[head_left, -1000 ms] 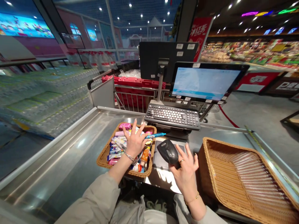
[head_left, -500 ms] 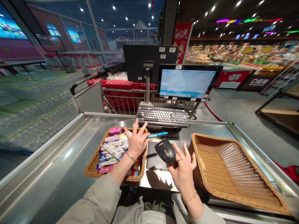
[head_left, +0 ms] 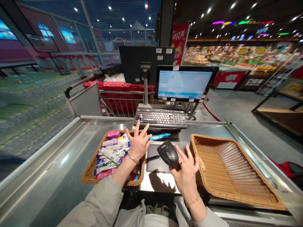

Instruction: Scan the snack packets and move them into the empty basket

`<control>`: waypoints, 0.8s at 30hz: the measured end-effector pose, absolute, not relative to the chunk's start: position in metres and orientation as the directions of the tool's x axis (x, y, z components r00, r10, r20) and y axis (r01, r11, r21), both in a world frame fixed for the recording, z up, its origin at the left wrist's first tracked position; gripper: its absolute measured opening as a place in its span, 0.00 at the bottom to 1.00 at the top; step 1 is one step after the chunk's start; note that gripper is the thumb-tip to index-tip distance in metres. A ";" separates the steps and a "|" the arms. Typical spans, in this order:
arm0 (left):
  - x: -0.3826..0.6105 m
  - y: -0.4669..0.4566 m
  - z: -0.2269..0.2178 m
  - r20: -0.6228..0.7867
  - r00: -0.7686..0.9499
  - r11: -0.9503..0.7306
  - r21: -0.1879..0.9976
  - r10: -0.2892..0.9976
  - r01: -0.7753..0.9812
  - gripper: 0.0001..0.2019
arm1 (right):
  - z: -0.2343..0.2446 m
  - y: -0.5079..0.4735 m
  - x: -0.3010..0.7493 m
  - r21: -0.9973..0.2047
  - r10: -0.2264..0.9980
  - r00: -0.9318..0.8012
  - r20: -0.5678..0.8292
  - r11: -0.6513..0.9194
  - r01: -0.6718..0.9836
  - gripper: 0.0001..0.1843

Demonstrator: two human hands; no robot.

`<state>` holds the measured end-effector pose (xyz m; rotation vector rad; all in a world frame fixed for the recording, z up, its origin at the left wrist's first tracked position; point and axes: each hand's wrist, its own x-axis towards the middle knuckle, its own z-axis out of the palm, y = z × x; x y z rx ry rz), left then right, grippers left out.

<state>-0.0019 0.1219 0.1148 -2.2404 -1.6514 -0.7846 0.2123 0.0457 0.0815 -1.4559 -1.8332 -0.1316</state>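
Note:
My left hand [head_left: 139,142] is above the right side of a wicker basket [head_left: 90,170], its thumb and a finger pinching one end of a blue marker-like stick [head_left: 160,136] while other fingers spread upward. Inside that basket lie several small wrapped packets [head_left: 111,156] and pink items. A black handheld barcode scanner [head_left: 167,153] is in my right hand [head_left: 186,165], its head pointing up and left toward the stick. The scanner's grip is mostly hidden by the hand. Beneath both hands is a dark flat panel [head_left: 152,159] set in the counter.
To the right stands a second wicker basket [head_left: 227,167] with bare woven insides. Behind the hands are a black keyboard [head_left: 161,118], a lit monitor [head_left: 184,83] and another screen's back [head_left: 144,63]. The metal counter [head_left: 59,157] has raised edges; a cart [head_left: 118,102] stands beyond.
The view has turned slightly right, so the baskets, keyboard and screens sit a little further left. Both hands keep their grip on the stick and the scanner, with hardly any other movement.

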 end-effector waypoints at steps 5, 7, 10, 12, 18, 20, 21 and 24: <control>-0.002 0.123 0.114 0.561 0.210 -0.326 0.113 0.800 0.939 0.08 | 0.083 0.045 0.212 -0.378 0.797 -0.047 0.602 0.336 0.863 0.17; -0.002 0.123 0.114 0.563 0.209 -0.324 0.112 0.800 0.939 0.08 | 0.084 0.044 0.212 -0.383 0.799 -0.046 0.600 0.338 0.860 0.16; -0.002 0.122 0.113 0.566 0.211 -0.324 0.106 0.797 0.940 0.08 | 0.084 0.044 0.211 -0.385 0.795 -0.043 0.605 0.340 0.858 0.17; -0.002 0.122 0.113 0.569 0.212 -0.324 0.103 0.795 0.941 0.08 | 0.085 0.044 0.212 -0.380 0.791 -0.044 0.610 0.341 0.860 0.16; 0.003 0.122 0.116 0.580 0.208 -0.318 0.094 0.788 0.943 0.08 | 0.088 0.045 0.215 -0.366 0.777 -0.034 0.629 0.334 0.869 0.14; 0.007 0.123 0.118 0.589 0.213 -0.319 0.082 0.780 0.944 0.08 | 0.089 0.045 0.218 -0.362 0.773 -0.022 0.634 0.322 0.875 0.13; 0.009 0.123 0.119 0.593 0.215 -0.321 0.076 0.776 0.944 0.08 | 0.090 0.046 0.220 -0.360 0.771 -0.015 0.637 0.314 0.879 0.13; 0.018 0.124 0.121 0.611 0.225 -0.334 0.069 0.759 0.940 0.08 | 0.091 0.047 0.226 -0.363 0.772 0.015 0.636 0.282 0.888 0.13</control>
